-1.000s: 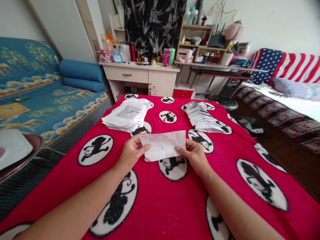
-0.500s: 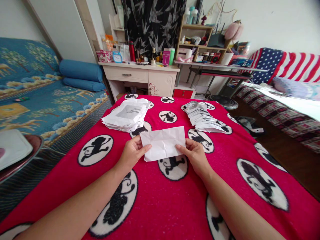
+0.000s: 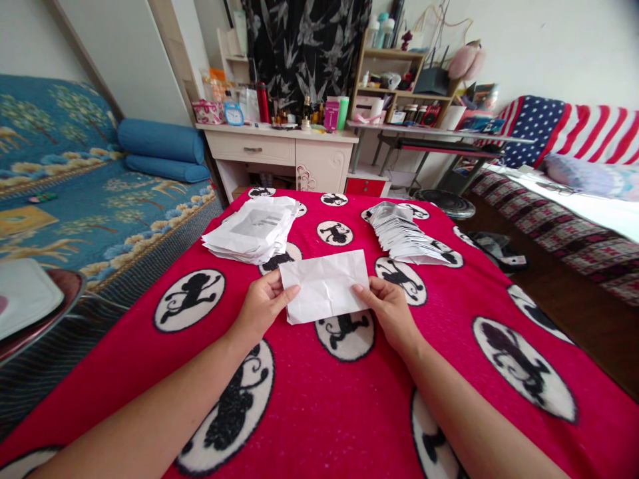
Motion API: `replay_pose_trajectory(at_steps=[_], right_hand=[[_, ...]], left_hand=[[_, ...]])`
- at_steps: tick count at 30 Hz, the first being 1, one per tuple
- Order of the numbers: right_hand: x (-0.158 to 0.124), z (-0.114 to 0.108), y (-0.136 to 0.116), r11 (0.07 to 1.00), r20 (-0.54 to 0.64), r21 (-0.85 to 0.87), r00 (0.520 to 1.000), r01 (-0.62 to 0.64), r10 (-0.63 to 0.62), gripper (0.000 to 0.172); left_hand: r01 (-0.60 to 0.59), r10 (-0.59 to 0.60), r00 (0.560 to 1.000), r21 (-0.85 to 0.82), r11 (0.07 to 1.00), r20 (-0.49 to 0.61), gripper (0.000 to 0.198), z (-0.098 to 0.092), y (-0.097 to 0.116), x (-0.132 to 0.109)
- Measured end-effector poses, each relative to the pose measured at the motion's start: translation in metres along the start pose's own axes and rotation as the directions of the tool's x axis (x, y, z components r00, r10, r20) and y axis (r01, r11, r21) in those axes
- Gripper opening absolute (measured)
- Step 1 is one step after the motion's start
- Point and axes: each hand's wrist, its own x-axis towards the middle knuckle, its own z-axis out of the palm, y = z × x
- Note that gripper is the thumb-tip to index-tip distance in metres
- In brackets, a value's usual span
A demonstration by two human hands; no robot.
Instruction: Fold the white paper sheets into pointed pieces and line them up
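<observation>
A white sheet of paper (image 3: 324,287), creased and apparently folded over, is held between my two hands above the red cloth. My left hand (image 3: 264,299) pinches its left edge, thumb on the near face and fingers behind. On the right edge, my right hand (image 3: 389,305) grips the same way. Beyond my left hand lies a stack of flat paper sheets (image 3: 252,229); its top sheet carries a grey printed block. A row of folded papers (image 3: 407,233), overlapping one another, rests beyond my right hand.
The red cloth (image 3: 319,412) with monkey ovals covers the table. Behind it stands a white cabinet (image 3: 279,150) with bottles on top, beside a desk with shelves (image 3: 389,73). A blue sofa (image 3: 100,193) is at left, a bed (image 3: 564,213) at right. A tray (image 3: 74,293) stands near left.
The paper has shifted very slightly in my hands, its right edge a touch higher and its lower left a touch lower. Both hands keep their hold; the stacks stay put.
</observation>
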Motion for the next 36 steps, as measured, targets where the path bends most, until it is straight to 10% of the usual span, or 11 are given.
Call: replay_pose_trajectory(at_steps=[6,9,12,16,21,27,31,36], right_hand=[[-0.002,-0.001,-0.005,0.966,-0.211,-0.093,0.944,0.241,-0.255,0.021],[-0.004,-0.009,-0.011,0.737,-0.366,-0.475,0.654,0.481,-0.663,0.006],[-0.009,-0.011,-0.015,0.342,-0.044,-0.758,0.480,0.555,-0.876,0.010],[-0.016,0.006,-0.016,0.036,0.411,-0.795,0.582,0.606,-0.702,0.018],[-0.023,0.027,-0.014,0.080,0.663,-0.657,0.625,0.750,-0.412,0.022],[-0.018,0.017,-0.013,0.346,0.481,-0.655,0.723,0.672,-0.496,0.024],[-0.012,0.014,-0.009,0.331,0.486,-0.694,0.755,0.640,-0.440,0.022],[-0.013,0.021,-0.005,0.291,0.537,-0.746,0.800,0.599,-0.269,0.024]], left_hand=[[-0.064,0.069,0.995,0.068,0.996,-0.076,0.055,-0.001,-0.001,0.002],[-0.132,0.163,0.971,0.175,0.976,-0.177,0.051,-0.002,0.000,0.002],[-0.093,0.101,0.994,0.168,0.981,-0.041,0.040,0.000,0.004,-0.002],[-0.024,-0.014,0.977,0.176,0.984,0.211,0.045,0.005,0.010,-0.011],[-0.104,0.058,0.990,0.378,0.920,0.131,0.042,0.010,0.001,-0.010],[-0.112,0.037,0.983,0.428,0.897,0.180,0.028,0.002,-0.003,0.000],[-0.073,-0.031,0.963,0.367,0.927,0.269,0.031,-0.006,-0.002,0.007],[-0.104,0.064,0.992,0.414,0.904,0.108,0.041,-0.004,-0.008,0.006]])
